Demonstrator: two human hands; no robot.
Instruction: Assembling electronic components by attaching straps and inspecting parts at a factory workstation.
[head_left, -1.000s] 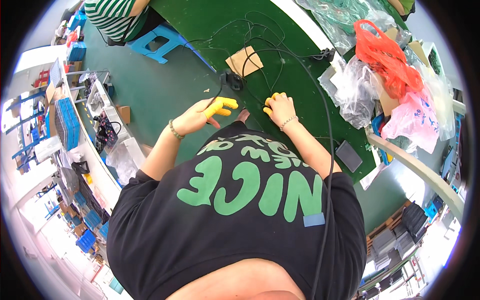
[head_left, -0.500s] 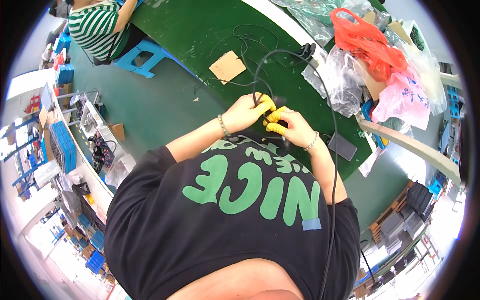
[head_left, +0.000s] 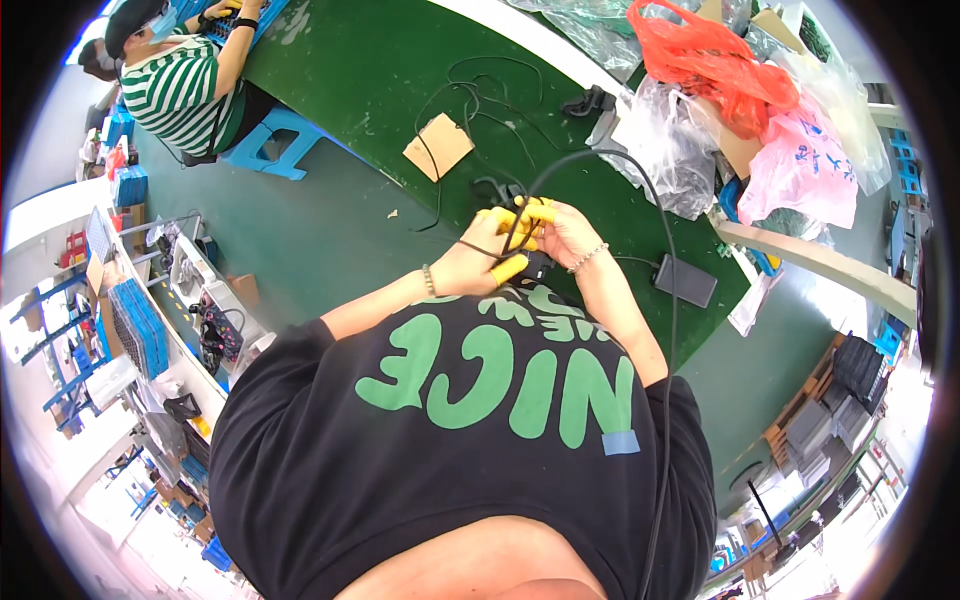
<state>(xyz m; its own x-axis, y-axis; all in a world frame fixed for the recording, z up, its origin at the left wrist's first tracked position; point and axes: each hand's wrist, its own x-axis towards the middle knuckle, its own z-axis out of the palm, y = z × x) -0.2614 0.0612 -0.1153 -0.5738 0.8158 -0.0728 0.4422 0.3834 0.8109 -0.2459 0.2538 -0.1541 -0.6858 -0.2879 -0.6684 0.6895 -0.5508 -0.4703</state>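
At the green worktop point(head_left: 350, 70), pinches a looped black cable point(head_left: 532, 187) in yellow-fingered left hand point(head_left: 478, 258) and yellow-fingered right hand point(head_left: 562, 232), apparently to control its slack.

A slim black cable point(head_left: 517, 222) curls into small loops, gathered between the fingers of the left hand point(head_left: 480, 254) and the right hand point(head_left: 567, 236). One stretch of it runs across the back of the left hand. Just below the fingers sits a small black part point(head_left: 540, 264), partly hidden, its exact shape unclear.
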